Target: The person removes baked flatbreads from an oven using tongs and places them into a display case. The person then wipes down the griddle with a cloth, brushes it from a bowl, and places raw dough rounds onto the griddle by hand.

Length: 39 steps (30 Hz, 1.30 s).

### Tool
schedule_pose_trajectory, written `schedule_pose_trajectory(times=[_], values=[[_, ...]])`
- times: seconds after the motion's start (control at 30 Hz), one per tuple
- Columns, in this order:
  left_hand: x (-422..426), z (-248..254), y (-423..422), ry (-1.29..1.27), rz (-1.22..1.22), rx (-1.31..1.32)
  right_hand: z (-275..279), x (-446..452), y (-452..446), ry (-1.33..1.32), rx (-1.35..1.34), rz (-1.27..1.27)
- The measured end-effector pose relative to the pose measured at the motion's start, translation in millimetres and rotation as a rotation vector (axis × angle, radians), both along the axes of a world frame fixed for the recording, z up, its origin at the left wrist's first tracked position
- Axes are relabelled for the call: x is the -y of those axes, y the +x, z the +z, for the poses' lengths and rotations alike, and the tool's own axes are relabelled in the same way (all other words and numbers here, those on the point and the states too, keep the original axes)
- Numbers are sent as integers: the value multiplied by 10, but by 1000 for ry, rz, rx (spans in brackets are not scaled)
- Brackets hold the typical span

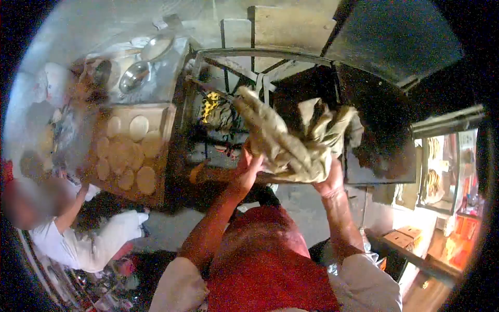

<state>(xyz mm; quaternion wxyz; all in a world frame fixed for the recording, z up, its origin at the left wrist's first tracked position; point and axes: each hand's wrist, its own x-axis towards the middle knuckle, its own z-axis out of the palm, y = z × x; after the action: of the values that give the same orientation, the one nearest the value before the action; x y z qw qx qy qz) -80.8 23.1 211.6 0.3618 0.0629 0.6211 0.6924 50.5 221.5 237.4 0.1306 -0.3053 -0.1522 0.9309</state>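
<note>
A crumpled beige cloth [296, 148] is bunched up in front of me, its loose folds pointing upward and away. My left hand [248, 165] is closed on its near left edge, with some fingers hidden behind the fabric. On the other side, my right hand [331, 179] grips the lower right corner, its fingers partly covered by folds. The cloth is held over a dark metal frame [244, 52], whose bars show behind it. Inside the frame, left of the cloth, lies something with a bright yellow patterned patch [210, 107].
At left stands a wooden tray [169, 130] with several flat dough rounds [139, 127]. Beyond it are a metal bowl [134, 77] and a floury surface. A co-worker in white [99, 242] is at the lower left. To the right are a lit display case [439, 161] and a cardboard box [403, 239].
</note>
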Motion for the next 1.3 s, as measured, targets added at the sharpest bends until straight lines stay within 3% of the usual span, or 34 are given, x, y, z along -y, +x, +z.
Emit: schedule_pose_trajectory(times=[0.03, 0.07, 0.13, 0.2, 0.23, 0.27, 0.3, 0.33, 0.4, 0.47, 0.5, 0.53, 0.57, 0.6, 0.63, 0.67, 0.7, 0.83, 0.87, 0.93, 1.0, 1.07, 1.17, 1.27, 1.3], values=[[5, 14, 54, 57, -13, 165, -5, 213, 134, -36, -33, 53], [169, -14, 113, 14, -176, -605, -157, 392, 242, 19, 55, 87], [162, 464, 261, 103, -113, 115, -114, 811, 402, 65, 113, 80], [267, 579, 411, 122, -206, -1, -591, 938, 743, 128, -26, 201], [317, 470, 422, 79, -317, -289, -528, 1118, 774, 68, 3, 110], [356, 372, 448, 29, -425, -571, -522, 1237, 784, 220, 97, 139], [358, 309, 478, 70, -413, -748, -436, 1256, 824, 107, 63, 198], [438, 165, 472, -128, -483, -807, -246, 1268, 858, -9, 28, 261], [545, 668, 637, -66, -457, -889, 350, 1384, 884, -94, -213, 320], [605, 619, 869, -219, -521, -823, -178, 1380, 1088, 335, 61, 460], [602, 565, 1010, -215, -536, -851, -202, 1466, 1116, 397, 435, 310], [577, 534, 1121, -214, -550, -878, 120, 1456, 1122, 460, 271, 327], [562, 509, 1195, -329, -549, -826, -120, 1356, 1271, 403, 368, 263], [569, 534, 1218, -275, -527, -668, -380, 1283, 1458, 336, 472, 203], [579, 408, 1276, -278, -421, -811, -182, 1285, 1604, 231, 381, 88], [626, 299, 1306, -278, -321, -951, -561, 1191, 1810, 144, 174, 88], [633, 274, 1333, -255, -304, -917, -465, 1200, 1868, 147, 201, 51], [762, -59, 1809, -380, -139, -649, -343, 1136, 2239, 98, 100, -31], [822, -87, 1887, -410, -105, -435, -385, 1098, 2373, 77, 73, -9], [886, 110, 1903, -311, -31, -708, -424, 1012, 2437, 33, 75, -29], [804, 503, 1924, -169, -290, -733, -551, 955, 2523, -46, 28, 23], [559, 752, 1914, -194, -629, -1084, -365, 922, 2617, -52, 6, 130], [296, 753, 1995, -237, -851, -539, -93, 862, 2654, -4, 17, 344], [228, 832, 2186, 201, -924, 105, 3, 690, 2635, 10, -76, 408], [237, 849, 2288, 258, -860, 124, 37, 635, 2620, 33, -99, 419]])
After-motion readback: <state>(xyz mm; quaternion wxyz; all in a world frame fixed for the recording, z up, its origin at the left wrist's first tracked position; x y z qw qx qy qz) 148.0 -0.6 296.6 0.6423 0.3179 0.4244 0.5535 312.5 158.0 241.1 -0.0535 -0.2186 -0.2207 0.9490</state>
